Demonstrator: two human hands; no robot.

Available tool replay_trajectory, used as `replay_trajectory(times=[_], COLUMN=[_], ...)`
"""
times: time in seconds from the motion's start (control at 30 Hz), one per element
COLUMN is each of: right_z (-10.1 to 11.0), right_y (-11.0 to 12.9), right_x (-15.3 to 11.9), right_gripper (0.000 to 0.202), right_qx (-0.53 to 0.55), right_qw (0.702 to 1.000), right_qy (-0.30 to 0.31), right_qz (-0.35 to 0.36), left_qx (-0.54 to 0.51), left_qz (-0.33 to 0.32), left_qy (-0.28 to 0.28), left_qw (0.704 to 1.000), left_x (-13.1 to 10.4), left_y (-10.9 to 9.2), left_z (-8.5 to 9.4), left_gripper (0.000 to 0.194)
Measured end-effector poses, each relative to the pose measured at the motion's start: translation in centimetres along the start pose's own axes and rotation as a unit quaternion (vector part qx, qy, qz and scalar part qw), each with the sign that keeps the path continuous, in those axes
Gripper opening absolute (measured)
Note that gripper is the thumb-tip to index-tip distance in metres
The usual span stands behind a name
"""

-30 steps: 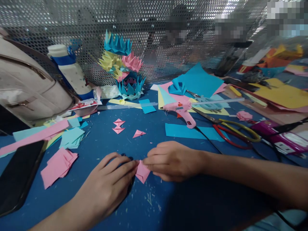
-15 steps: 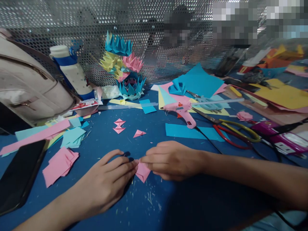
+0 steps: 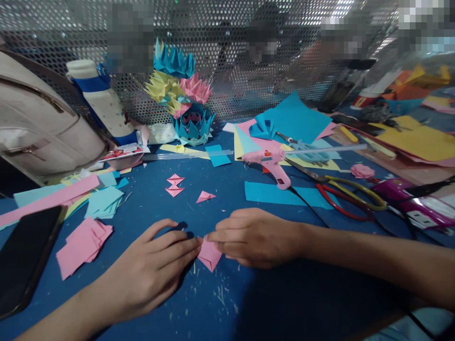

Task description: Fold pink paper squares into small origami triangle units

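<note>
A small folded pink paper, with its point toward me, lies on the blue table between my hands. My left hand has its fingertips pinched at the paper's upper left edge, its outer fingers spread. From the other side, my right hand presses its closed fingers on the upper right of the same paper and covers part of it. Both thumbs are mostly hidden. Beyond my hands lie a single folded pink triangle and two folded pink pieces set point to point.
Pink squares and a black phone lie left, near a bottle and bag. Paper flowers stand behind. A pink glue gun, scissors and a purple power strip lie right.
The view has shifted slightly, so the things at the left appear a little farther left. My hands stay at the pink paper in nearly the same pose.
</note>
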State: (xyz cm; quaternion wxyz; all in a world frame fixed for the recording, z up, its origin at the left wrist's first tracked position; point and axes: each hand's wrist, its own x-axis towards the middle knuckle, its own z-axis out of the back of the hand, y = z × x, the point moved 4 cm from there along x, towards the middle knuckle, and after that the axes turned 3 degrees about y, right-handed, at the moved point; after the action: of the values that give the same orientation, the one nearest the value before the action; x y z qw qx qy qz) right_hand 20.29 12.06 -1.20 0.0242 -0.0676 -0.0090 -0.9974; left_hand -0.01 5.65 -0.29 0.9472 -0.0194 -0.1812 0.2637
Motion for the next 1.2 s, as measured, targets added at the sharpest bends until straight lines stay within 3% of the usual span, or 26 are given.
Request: replay_trajectory(times=[0.13,0.33,0.5,0.67,0.87,1.2], right_z=[0.3,0.6,0.9,0.9,0.6,0.6], right_y=[0.0,0.0,0.2,0.3,0.1,0.1], right_x=[0.1,0.4,0.6,0.3,0.1,0.0], right_gripper=[0.025,0.019,0.023,0.027,0.028,0.023], right_qx=[0.001,0.009,0.001,-0.013,-0.020,-0.021], right_qw=[1.000,1.000,1.000,0.996,0.995,0.996], right_qy=[0.008,0.008,-0.030,-0.087,-0.096,-0.083], right_qz=[-0.003,-0.001,0.002,0.013,0.012,0.004], left_qx=[0.039,0.022,-0.039,-0.090,-0.097,-0.122], left_qz=[-0.060,-0.048,0.070,0.165,0.182,0.203], left_qy=[0.033,0.025,-0.039,-0.031,-0.022,-0.024], left_qw=[0.997,0.998,0.996,0.982,0.978,0.971], left_x=[0.0,-0.2,0.1,0.6,0.7,0.6], left_y=[-0.1,0.7,0.7,-0.6,-1.5,-0.9], left_z=[0.7,1.4,0.9,0.0,-0.2,-0.6], left_gripper=[0.039,0.041,0.037,0.035,0.041,0.036])
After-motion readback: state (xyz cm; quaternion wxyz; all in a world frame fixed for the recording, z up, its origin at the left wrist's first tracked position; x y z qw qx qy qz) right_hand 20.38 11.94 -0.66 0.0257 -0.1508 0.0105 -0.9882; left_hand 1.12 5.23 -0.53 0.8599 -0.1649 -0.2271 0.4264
